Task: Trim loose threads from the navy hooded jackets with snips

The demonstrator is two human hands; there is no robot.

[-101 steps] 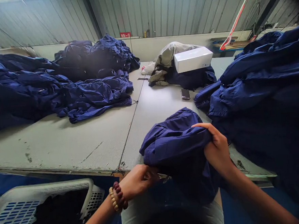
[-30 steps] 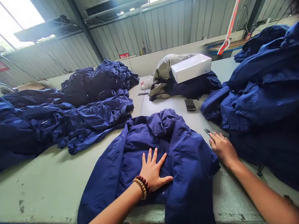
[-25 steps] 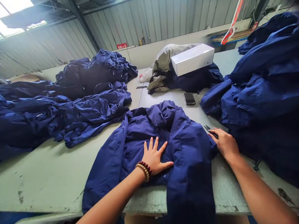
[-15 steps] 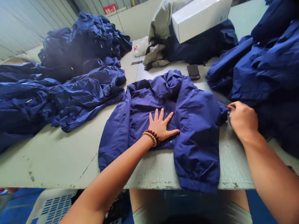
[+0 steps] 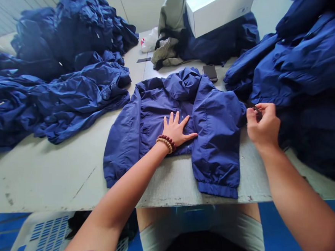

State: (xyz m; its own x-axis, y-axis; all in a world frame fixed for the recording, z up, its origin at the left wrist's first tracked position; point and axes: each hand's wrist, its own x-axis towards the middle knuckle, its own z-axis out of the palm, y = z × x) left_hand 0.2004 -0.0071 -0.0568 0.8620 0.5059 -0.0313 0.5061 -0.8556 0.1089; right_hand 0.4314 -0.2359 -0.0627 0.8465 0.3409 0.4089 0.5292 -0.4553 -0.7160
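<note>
A navy blue jacket lies spread on the table in front of me, its collar at the far side and one cuff close to the front edge. My left hand rests flat on the jacket's middle, fingers spread wide, a beaded bracelet at the wrist. Just right of the jacket, my right hand is closed in a pinch. A small dark thing shows between its thumb and fingers; its kind I cannot make out. Whether those fingers also touch the jacket's right edge is unclear.
Piles of navy garments cover the table's left side, and more navy garments lie on the right. Behind the jacket are a dark square object and a white box on cloth. A white plastic basket stands below the table.
My right hand has shifted slightly away from me and turned, so the dark thing in its fingers shows more. The left hand stays flat on the jacket. The camera view has tilted down.
</note>
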